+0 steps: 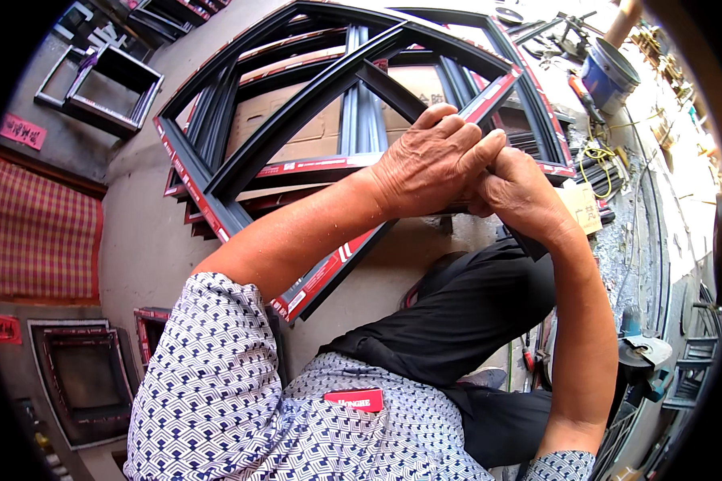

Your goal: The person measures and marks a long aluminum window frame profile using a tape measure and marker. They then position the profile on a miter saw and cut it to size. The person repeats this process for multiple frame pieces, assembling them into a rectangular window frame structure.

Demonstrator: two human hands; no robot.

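Black frame [309, 110] lies on a stack [366, 124], probably for support, left grip [435, 163] and right grip [524, 188] curled, any pinch hidden.

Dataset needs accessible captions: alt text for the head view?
A person's left hand and right hand, fingers curled, are close together over a dark profile frame with red strips; what they grip is hidden. Similar frames lie stacked behind, with a checked curtain at left and a blue-and-white bucket at upper right.

Smooth metal-looking frame [305, 96], glossy plastic-looking film strip [325, 276], matt cardboard [313, 132], cloth curtain [40, 228]
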